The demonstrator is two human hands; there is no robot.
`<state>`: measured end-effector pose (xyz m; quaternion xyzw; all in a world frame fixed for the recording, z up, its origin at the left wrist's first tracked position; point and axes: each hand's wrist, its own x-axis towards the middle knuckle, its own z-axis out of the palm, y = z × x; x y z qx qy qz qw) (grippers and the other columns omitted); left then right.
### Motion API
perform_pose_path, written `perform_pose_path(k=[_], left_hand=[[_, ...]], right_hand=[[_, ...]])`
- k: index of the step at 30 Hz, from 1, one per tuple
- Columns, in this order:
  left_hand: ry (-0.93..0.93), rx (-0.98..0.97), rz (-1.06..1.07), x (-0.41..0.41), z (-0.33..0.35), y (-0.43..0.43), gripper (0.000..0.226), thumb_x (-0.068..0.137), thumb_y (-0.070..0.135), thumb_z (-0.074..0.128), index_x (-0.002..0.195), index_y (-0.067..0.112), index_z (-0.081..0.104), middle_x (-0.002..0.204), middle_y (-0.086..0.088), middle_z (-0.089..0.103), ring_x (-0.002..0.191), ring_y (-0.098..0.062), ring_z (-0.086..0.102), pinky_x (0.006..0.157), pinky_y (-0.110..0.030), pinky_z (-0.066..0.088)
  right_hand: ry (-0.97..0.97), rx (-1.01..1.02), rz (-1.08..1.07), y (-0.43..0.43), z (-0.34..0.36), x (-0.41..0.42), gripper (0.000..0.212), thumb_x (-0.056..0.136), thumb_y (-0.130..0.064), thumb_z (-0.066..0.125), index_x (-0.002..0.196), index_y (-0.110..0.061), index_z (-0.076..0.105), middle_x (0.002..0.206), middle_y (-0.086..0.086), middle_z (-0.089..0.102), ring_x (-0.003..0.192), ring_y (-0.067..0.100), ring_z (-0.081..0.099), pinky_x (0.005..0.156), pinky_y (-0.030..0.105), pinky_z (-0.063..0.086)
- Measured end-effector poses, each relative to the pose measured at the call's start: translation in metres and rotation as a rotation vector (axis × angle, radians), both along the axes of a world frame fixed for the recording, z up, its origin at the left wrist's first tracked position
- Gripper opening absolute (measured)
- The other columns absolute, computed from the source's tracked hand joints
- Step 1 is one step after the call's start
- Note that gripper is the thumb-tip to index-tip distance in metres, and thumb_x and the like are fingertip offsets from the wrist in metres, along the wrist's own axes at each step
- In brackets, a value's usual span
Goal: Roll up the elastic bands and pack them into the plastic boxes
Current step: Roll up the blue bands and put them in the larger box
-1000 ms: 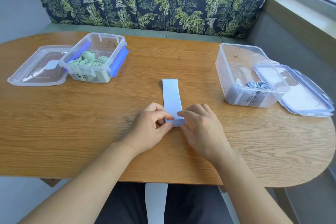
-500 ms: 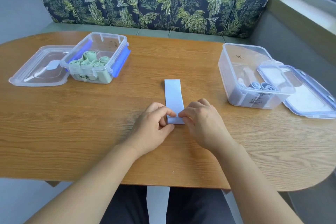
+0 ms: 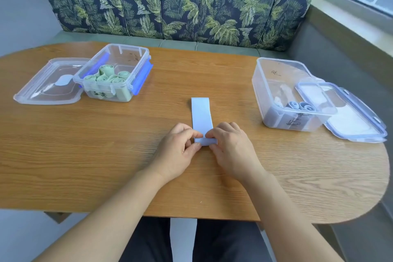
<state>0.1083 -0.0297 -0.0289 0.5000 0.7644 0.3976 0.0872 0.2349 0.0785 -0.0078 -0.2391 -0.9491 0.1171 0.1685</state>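
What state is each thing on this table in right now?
Band, near end rolled, rest flat.
Left hand, pinching the band.
Right hand, pinching the band.
Left box, open, green rolls inside.
Right box, open, blue rolls inside.
Left lid, off, flat beside its box.
Right lid, off, leaning on its box.

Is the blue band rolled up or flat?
Mostly flat: the blue band curls only at its near end, between left hand and right hand.
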Motion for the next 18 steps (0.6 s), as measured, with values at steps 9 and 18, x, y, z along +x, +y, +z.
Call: perform_pose_path(k=[9,18], left_hand=[[-0.058,-0.11,-0.1,0.01,0.012,-0.021,0.014,0.091,0.017,0.062,0.104,0.02,0.067,0.098,0.012,0.05,0.077,-0.001,0.051,0.072,-0.011,0.036],[-0.045,-0.105,-0.102,0.03,0.02,-0.047,0.027,0.087,0.022,0.067,0.113,0.026,0.063,0.103,0.016,0.051,0.092,-0.006,0.057,0.082,-0.029,0.049]], right_hand=[[-0.161,-0.035,0.042,-0.019,0.02,0.014,0.03,0.092,-0.02,0.05,0.119,-0.023,0.063,0.11,-0.005,0.059,0.102,0.015,0.044,0.086,0.028,0.038],[-0.169,-0.043,0.054,-0.038,0.022,0.033,0.028,0.092,-0.021,0.052,0.118,-0.024,0.064,0.111,-0.007,0.059,0.105,0.014,0.045,0.086,0.025,0.038]])
